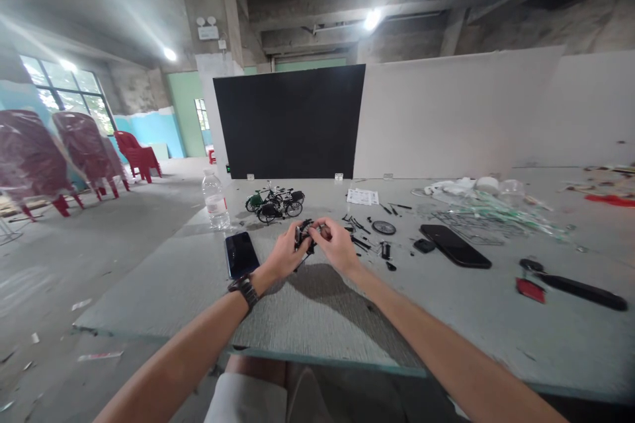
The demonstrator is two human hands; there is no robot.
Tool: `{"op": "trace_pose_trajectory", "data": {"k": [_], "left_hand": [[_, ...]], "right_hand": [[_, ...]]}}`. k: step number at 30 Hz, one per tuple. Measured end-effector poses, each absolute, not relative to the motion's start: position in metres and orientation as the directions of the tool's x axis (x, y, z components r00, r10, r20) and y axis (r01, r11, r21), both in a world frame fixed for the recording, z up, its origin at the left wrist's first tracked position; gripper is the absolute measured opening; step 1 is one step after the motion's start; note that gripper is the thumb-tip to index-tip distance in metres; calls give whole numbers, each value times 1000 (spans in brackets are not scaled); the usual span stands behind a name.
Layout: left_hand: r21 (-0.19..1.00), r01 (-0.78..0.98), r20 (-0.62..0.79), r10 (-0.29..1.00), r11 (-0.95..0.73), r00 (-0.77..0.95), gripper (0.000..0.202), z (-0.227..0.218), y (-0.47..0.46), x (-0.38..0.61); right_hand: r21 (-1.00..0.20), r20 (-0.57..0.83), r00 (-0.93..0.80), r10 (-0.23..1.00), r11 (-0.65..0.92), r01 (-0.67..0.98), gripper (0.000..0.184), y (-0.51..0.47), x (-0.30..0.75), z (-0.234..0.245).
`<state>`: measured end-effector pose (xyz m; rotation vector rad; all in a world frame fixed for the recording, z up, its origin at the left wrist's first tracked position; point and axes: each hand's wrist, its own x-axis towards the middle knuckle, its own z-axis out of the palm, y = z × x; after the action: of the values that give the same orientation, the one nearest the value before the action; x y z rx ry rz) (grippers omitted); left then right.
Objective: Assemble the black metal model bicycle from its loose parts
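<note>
Between my two hands, a little above the table, is a small black model bicycle part point(305, 230) with a wheel; my fingers cover much of it. My left hand point(288, 250) is closed around its left side. My right hand point(335, 242) pinches at its right side, and what lies at the fingertips is hidden. Several finished-looking model bicycles point(276, 202) stand just beyond my left hand. To the right of my right hand lie a loose spoked wheel point(383, 227) and scattered small black parts point(361, 243).
A phone point(241, 255) and a water bottle point(216, 201) are left of my hands. To the right lie a larger black phone point(455, 246), clear plastic wrappings point(496, 211) and a black-handled tool point(580, 288). A printed sheet point(362, 197) is near the black panel point(292, 125).
</note>
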<state>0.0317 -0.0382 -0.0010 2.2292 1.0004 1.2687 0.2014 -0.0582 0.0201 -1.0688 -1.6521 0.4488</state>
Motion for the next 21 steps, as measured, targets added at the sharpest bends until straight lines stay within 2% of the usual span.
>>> {"op": "trace_pose_trajectory", "data": {"k": [7, 11, 21], "left_hand": [[714, 347, 512, 791, -608, 335, 43, 2, -41, 31], [693, 324, 554, 764, -644, 332, 52, 3, -43, 28], [668, 368, 561, 763, -647, 322, 43, 5, -44, 29]], "right_hand": [[-738, 567, -56, 822, 536, 410, 27, -61, 202, 23], [-736, 557, -86, 826, 539, 410, 31, -64, 203, 24], [-759, 548, -93, 831, 541, 362, 33, -64, 202, 25]]}}
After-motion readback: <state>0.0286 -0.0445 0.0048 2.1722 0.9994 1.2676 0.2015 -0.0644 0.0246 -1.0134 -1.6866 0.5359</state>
